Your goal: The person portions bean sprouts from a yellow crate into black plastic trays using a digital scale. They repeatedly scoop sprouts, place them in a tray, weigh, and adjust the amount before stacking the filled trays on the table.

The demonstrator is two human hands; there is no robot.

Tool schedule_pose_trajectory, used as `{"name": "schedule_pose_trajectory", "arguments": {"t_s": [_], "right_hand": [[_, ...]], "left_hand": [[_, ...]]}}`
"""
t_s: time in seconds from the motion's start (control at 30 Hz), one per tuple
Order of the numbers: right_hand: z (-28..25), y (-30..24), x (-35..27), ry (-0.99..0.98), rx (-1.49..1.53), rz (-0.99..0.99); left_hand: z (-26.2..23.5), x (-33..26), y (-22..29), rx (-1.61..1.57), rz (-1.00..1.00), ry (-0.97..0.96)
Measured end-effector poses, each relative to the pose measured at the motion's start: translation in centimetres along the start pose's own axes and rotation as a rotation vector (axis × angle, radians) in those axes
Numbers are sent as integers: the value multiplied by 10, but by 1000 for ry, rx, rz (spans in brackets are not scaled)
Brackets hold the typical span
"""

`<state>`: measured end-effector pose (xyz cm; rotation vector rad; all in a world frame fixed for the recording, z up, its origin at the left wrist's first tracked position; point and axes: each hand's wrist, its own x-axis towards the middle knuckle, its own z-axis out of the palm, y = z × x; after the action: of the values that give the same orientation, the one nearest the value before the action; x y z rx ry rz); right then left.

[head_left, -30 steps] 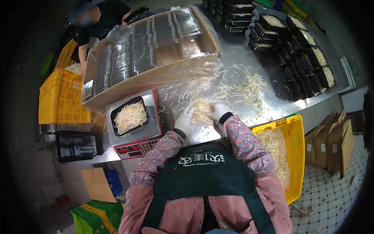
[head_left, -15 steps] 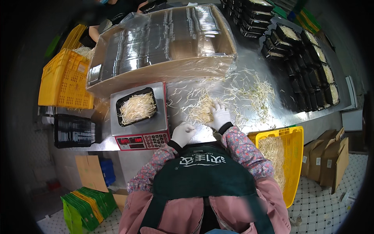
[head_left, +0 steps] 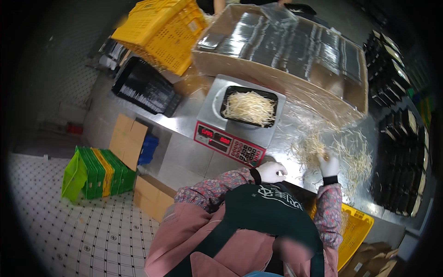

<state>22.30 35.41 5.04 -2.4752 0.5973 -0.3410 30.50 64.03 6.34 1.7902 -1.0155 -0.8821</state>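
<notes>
Loosely unclenched, the left hand sits near the digital scale bearing a black tray of bean sprouts; the right hand, grip unclear, touches loose sprouts.

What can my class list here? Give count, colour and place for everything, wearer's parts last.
table: one, silver, centre
scale: one, silver and red, on table
tray: one, black, on scale
sprouts: uncounted, pale, tray and table
cardboard box: one, brown, far side
containers: many, clear, in box
nested trays: one stack, black, left
more trays: many, black, far right
crates: at least two, yellow, upper left, lower right
flat stack: one, green and yellow, lower left
cardboard: two pieces, brown, below table
blue container: one, blue, beside cardboard
packaging: several, brown, bottom right
co-worker's arm: one, bare, top
left hand: one, white glove, near scale
right hand: one, white glove, at sprouts
sleeves: two, floral, behind hands
apron: one, dark green, bottom
</notes>
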Motion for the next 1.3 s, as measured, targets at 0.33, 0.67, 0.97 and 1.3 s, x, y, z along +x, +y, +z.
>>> {"name": "schedule_pose_trajectory", "arguments": {"t_s": [0.33,0.67,0.97,1.3], "right_hand": [[-5,-15,29,-190,423,187],[-54,-186,79,-59,362,-200],[58,-291,111,-187,-158,-683],[110,-283,82,-280,-293,-664]], "left_hand": [[-77,-43,67,-3,158,85],[-195,-81,15,-199,214,992],[-217,-19,-29,-49,326,975],[-201,-12,-32,639,159,905]]}}
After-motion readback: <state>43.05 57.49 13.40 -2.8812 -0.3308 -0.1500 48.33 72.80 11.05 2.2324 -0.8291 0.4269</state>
